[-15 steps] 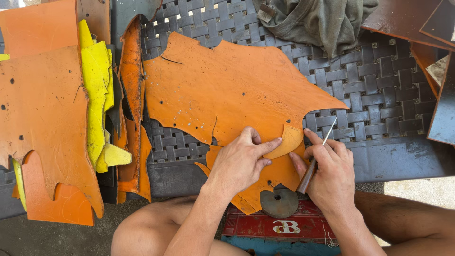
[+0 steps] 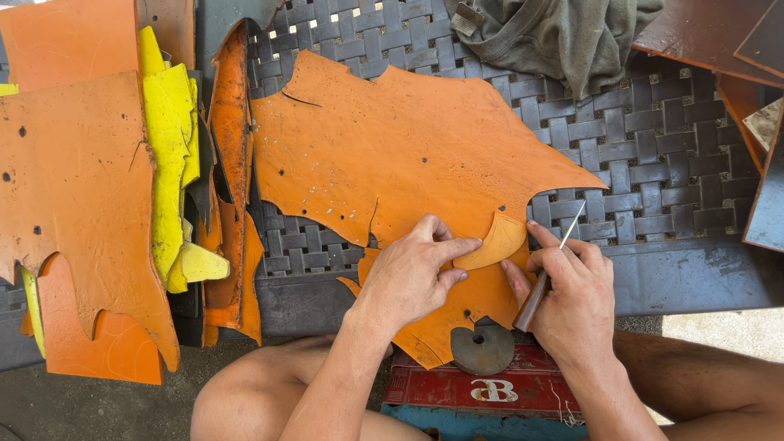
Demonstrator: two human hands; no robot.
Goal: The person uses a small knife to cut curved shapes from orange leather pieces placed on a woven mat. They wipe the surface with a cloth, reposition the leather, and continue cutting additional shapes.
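**Pinning a pattern on the orange hide**

Your left hand lies flat with fingers spread, pressing a small curved tan pattern piece onto the large, ragged-edged orange leather hide. Your right hand is closed in a writing grip around a thin metal-tipped awl with a dark wooden handle, its point at the right edge of the pattern piece.

The hide sits in the middle of the view, its near flap draped off the bench toward your knees. It looks thin, limp and light for its spread: it follows the weave below and droops where it is unsupported, so I would expect it to slide and wrinkle rather than stay put. Hold it with a flat palm close to the tool, not by a pinched edge; the edges are notched and torn, and the small punched holes look like weak spots. The pattern piece seems stiffer and small, likely to skate unless pressed near its middle.

Under it is a dark woven strap bench top, ridged and gappy, so a tool tip may catch between straps. A round dark metal disc rests on a red box between your legs. To the left lie stacked orange and yellow leather offcuts; a grey-green cloth is bunched at the top, and brown sheets crowd the right. Free room is tight on both sides.
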